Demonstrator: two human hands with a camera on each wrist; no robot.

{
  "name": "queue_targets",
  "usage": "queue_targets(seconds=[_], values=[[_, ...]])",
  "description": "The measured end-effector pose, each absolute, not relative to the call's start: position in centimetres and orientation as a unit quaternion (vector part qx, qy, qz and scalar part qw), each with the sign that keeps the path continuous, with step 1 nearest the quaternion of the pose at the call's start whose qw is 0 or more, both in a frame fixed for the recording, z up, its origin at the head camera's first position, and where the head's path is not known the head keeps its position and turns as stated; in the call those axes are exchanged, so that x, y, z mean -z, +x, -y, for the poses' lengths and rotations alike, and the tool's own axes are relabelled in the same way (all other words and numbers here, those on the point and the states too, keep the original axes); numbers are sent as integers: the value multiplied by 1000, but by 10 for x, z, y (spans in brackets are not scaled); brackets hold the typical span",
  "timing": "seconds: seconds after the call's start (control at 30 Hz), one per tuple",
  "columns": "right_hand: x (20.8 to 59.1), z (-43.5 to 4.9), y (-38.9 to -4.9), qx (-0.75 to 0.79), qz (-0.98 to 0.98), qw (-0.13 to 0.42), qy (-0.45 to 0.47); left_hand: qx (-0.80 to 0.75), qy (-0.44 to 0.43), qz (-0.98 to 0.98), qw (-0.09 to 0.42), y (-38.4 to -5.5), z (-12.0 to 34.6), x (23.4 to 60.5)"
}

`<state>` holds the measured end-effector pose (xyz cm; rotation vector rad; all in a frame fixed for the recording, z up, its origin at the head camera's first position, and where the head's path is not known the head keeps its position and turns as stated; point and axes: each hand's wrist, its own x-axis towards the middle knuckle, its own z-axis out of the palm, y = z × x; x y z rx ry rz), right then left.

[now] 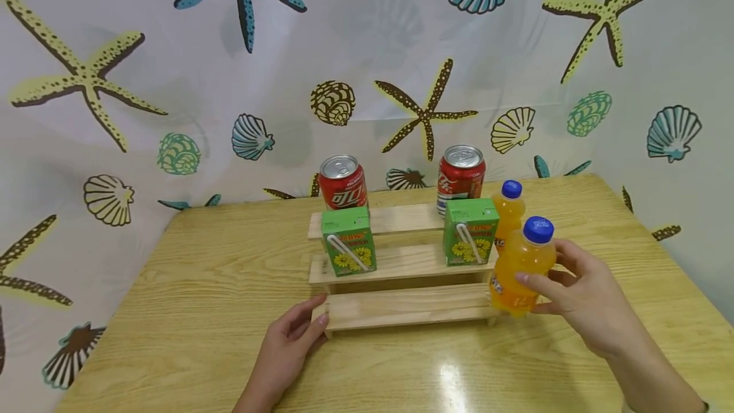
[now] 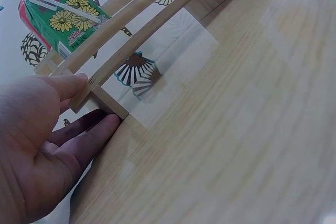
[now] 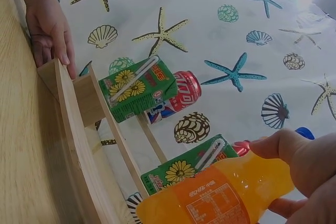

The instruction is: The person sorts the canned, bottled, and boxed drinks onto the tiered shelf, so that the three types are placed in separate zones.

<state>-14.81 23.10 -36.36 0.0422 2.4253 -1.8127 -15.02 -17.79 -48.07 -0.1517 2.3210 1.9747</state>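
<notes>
My right hand (image 1: 587,301) holds a bottle of orange soda (image 1: 524,263) with a blue cap, thumb and fingers around its upper part. The bottle tilts slightly at the right end of the lowest step of a three-step wooden rack (image 1: 407,308); whether it touches the rack I cannot tell. My left hand (image 1: 289,343) grips the left end of that step, with the thumb (image 2: 71,85) on the board and the fingers by its leg. On the middle step stand two green drink boxes (image 1: 350,241) (image 1: 471,231) with straws.
Two red soda cans (image 1: 343,183) (image 1: 460,174) stand on the top step, behind the boxes. A second orange soda bottle (image 1: 509,209) is upright at the rack's back right. Behind the wooden table (image 1: 229,260) hangs a cloth (image 1: 298,69) with starfish and shells.
</notes>
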Motion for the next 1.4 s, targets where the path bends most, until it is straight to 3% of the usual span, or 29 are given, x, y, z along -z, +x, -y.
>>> queue_targets(seconds=[1.4], values=[[358,-176,-150,613,-782,113,-14,-648,-63,-757,59,-150,178,480]])
